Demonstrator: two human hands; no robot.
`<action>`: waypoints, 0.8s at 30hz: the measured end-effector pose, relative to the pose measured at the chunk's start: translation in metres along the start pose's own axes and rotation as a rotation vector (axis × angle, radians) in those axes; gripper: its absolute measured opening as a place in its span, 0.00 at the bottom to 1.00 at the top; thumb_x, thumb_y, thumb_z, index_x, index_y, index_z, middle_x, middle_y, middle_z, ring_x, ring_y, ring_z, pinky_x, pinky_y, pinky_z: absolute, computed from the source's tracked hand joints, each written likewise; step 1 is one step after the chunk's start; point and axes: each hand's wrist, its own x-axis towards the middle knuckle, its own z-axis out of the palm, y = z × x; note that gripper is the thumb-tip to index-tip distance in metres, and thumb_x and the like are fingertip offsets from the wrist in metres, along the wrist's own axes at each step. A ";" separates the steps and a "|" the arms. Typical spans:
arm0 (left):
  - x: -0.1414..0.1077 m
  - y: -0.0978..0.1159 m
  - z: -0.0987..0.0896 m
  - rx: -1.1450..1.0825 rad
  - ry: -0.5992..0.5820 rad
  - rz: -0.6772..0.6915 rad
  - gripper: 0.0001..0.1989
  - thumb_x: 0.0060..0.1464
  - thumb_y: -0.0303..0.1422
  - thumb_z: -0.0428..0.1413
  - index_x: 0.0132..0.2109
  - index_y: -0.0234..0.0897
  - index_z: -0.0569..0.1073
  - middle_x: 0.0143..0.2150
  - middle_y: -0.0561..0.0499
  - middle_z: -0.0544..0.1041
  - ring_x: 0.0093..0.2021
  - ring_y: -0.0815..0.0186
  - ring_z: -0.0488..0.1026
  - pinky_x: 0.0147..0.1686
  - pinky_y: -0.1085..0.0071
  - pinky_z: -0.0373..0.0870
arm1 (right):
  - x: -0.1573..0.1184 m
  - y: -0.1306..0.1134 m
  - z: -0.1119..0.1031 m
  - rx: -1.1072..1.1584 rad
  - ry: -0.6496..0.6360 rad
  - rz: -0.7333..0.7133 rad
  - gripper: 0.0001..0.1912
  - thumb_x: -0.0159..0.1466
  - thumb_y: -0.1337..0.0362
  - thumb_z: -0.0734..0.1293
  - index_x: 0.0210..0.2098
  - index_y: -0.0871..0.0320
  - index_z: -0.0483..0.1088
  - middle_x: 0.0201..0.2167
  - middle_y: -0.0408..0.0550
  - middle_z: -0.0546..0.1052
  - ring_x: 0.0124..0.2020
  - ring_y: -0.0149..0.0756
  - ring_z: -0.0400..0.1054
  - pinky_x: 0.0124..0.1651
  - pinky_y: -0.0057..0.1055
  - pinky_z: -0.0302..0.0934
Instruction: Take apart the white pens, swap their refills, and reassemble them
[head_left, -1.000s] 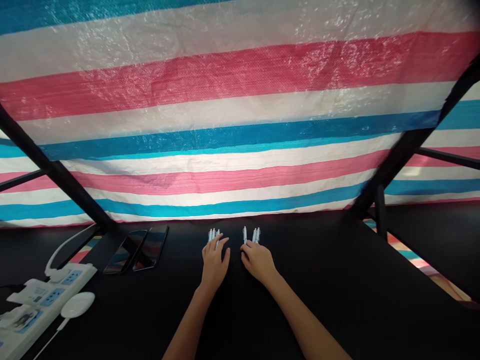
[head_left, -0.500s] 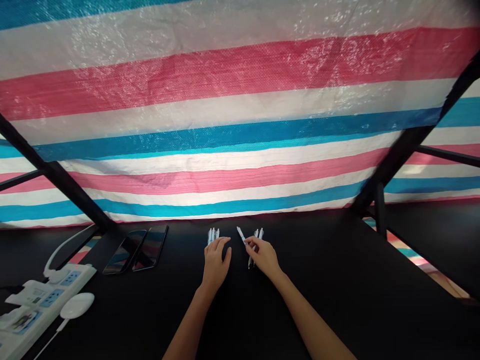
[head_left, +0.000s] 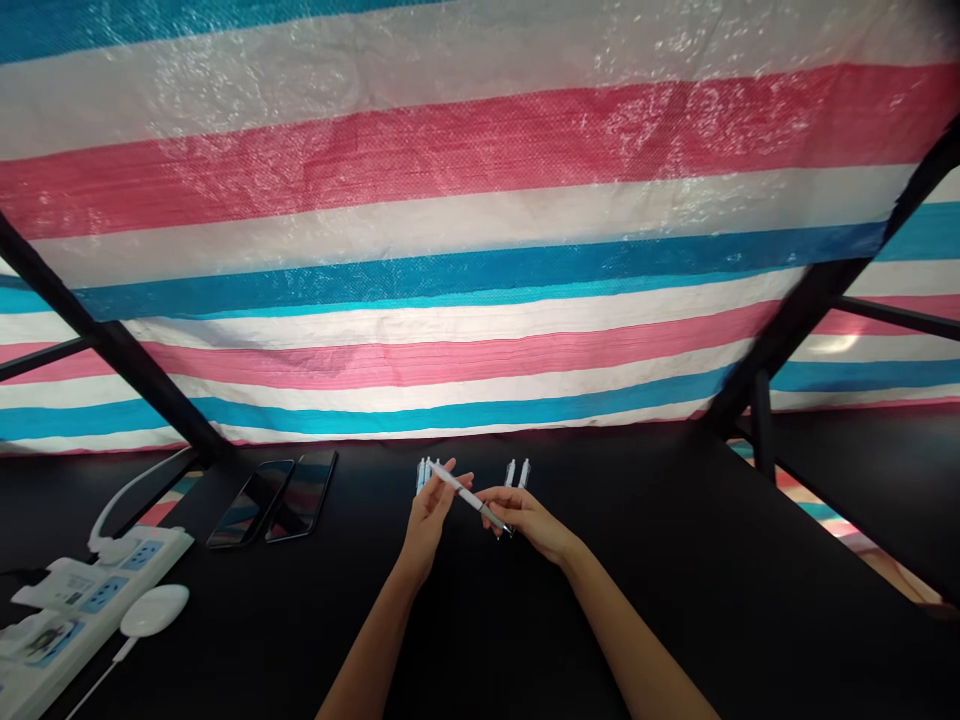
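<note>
- Pens: one white retractable pen (head_left: 469,497) is up off the table, slanting between the two hands, its upper end at the left hand and its lower end at the right.
- Left bunch of pens (head_left: 424,475): at least three lie side by side on the table, partly hidden behind the left hand, so the exact count is unclear.
- Right pair of pens (head_left: 517,473): two lie just beyond the right hand, their lower ends running beneath it.
- Left hand (head_left: 429,522): the forearm rises from the bottom edge, with the palm turned inward and the fingers raised and loosely spread. They touch the held pen, but whether they grip it is hard to tell.
- Right hand (head_left: 529,522): the forearm angles in from the lower right, and the thumb and fingers pinch the pen near its lower end.
- Phones: two black smartphones (head_left: 276,498) lie flat, side by side, on the black table (head_left: 675,560), left of the hands.
- Power strip: one white power strip (head_left: 97,610) sits at the lower left, with one white oval puck (head_left: 154,610) beside it.
- Backdrop: one striped woven tarp (head_left: 450,300) hangs beyond the table.
</note>
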 end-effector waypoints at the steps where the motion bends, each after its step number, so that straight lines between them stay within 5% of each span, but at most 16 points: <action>1: 0.000 0.001 0.000 -0.070 -0.008 -0.019 0.24 0.53 0.42 0.54 0.55 0.37 0.67 0.46 0.43 0.77 0.49 0.57 0.72 0.53 0.58 0.62 | 0.000 0.001 0.001 0.020 -0.027 0.033 0.17 0.58 0.56 0.67 0.44 0.59 0.72 0.26 0.43 0.71 0.24 0.25 0.62 0.28 0.24 0.58; 9: -0.001 0.005 -0.001 -0.320 0.063 -0.112 0.19 0.45 0.39 0.62 0.43 0.34 0.72 0.39 0.45 0.79 0.37 0.62 0.77 0.42 0.65 0.72 | -0.002 0.002 0.000 0.060 -0.216 0.280 0.24 0.63 0.49 0.59 0.48 0.61 0.68 0.18 0.39 0.68 0.13 0.23 0.60 0.12 0.19 0.52; 15: -0.001 0.002 0.004 -0.320 0.132 -0.147 0.19 0.41 0.41 0.63 0.37 0.32 0.71 0.35 0.45 0.79 0.32 0.63 0.78 0.28 0.73 0.73 | -0.005 -0.005 0.002 0.052 -0.260 0.295 0.20 0.63 0.50 0.60 0.37 0.62 0.69 0.11 0.30 0.54 0.09 0.19 0.42 0.10 0.18 0.40; 24: -0.003 0.003 0.004 -0.206 0.159 -0.136 0.19 0.43 0.41 0.62 0.39 0.31 0.70 0.37 0.42 0.79 0.35 0.58 0.78 0.21 0.77 0.71 | -0.001 0.006 0.001 -0.055 -0.235 0.204 0.18 0.64 0.50 0.59 0.32 0.59 0.64 0.13 0.31 0.55 0.10 0.20 0.43 0.13 0.20 0.41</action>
